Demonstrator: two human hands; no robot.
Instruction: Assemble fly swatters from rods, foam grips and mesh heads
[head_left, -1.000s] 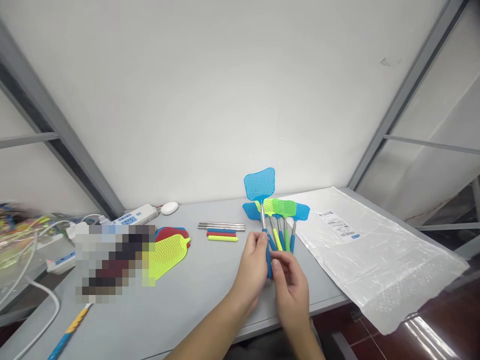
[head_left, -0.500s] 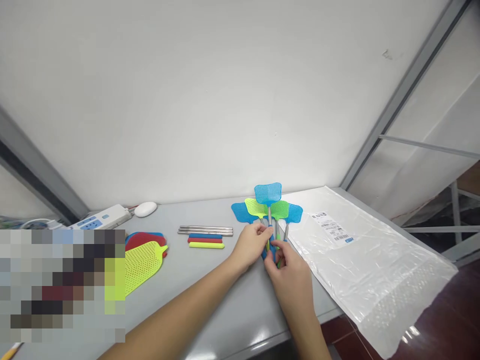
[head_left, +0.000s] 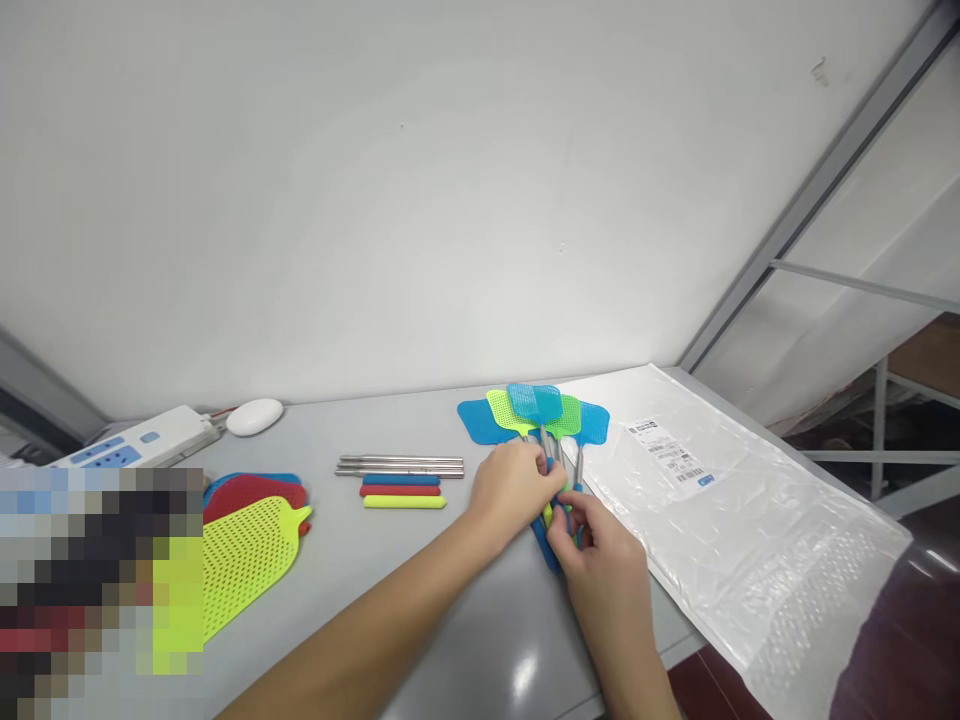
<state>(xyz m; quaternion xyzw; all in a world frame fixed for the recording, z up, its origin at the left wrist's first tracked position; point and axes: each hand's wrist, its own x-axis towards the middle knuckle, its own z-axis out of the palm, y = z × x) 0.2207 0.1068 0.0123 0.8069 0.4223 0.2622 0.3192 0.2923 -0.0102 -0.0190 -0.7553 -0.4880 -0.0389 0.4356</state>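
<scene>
Several fly swatters are fanned out on the desk, their heads overlapping toward the wall. The blue fly swatter lies uppermost, over the yellow-green fly swatter and the green fly swatter. Other blue heads stick out on either side. My left hand is closed around the upper handles, just below the metal shafts. Lower down, my right hand pinches the handles between thumb and fingers. Parts of the blue and yellow-green grips show between my hands; the rest is covered.
Metal rods lie left of my hands, beside blue, red and yellow handle grips. Loose swatter heads, a yellow-green one on top, lie farther left. A power strip and white oval device sit behind. A white plastic mailer overhangs the right edge.
The top blue swatter's head has come down onto the other heads. Both hands stay on the handles and have shifted slightly right. The camera view has also shifted a little.
</scene>
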